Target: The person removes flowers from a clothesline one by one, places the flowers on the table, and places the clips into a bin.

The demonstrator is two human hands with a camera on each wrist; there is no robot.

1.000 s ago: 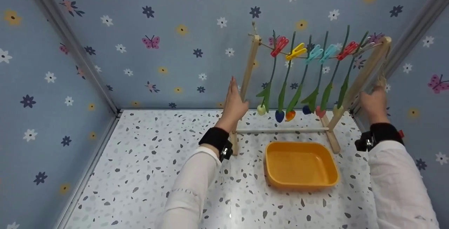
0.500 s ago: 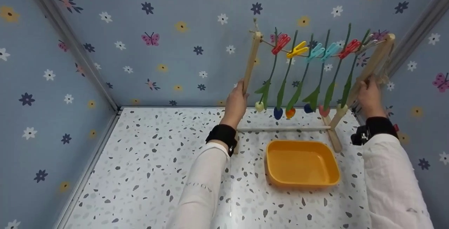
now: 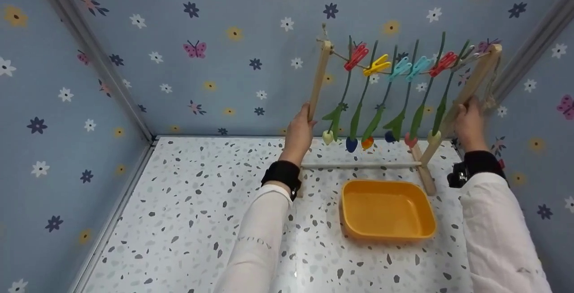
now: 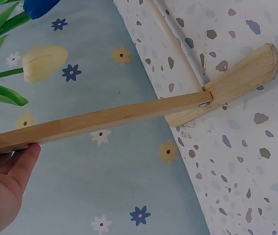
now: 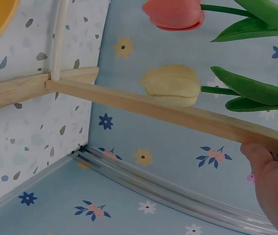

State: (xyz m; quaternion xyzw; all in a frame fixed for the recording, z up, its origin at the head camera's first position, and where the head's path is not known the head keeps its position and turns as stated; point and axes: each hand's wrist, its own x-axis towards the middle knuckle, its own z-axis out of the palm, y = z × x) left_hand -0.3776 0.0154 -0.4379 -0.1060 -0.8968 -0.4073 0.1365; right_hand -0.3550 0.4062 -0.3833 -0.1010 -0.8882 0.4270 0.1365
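Note:
A wooden rack stands on the table, a string tied between its two post tops. Several artificial tulips hang head down from the string, each by a clip: red clothespin, yellow clothespin, light blue ones, another red one and a pale one. My left hand grips the left post partway up. Around the right post my right hand holds on at about the same height. A cream tulip hangs close beside that post. In the left wrist view, another pale tulip hangs by the left post.
A yellow plastic basin sits in front of the rack on the speckled table. Flower-patterned walls rise behind and at both sides. The rack's right foot lies close behind the basin. Loose string ends dangle by the right post.
My left hand, earlier straight-fingered beside the left post, now grips it. My right hand has moved inward from the dangling string onto the right post. The rack has shifted slightly left.

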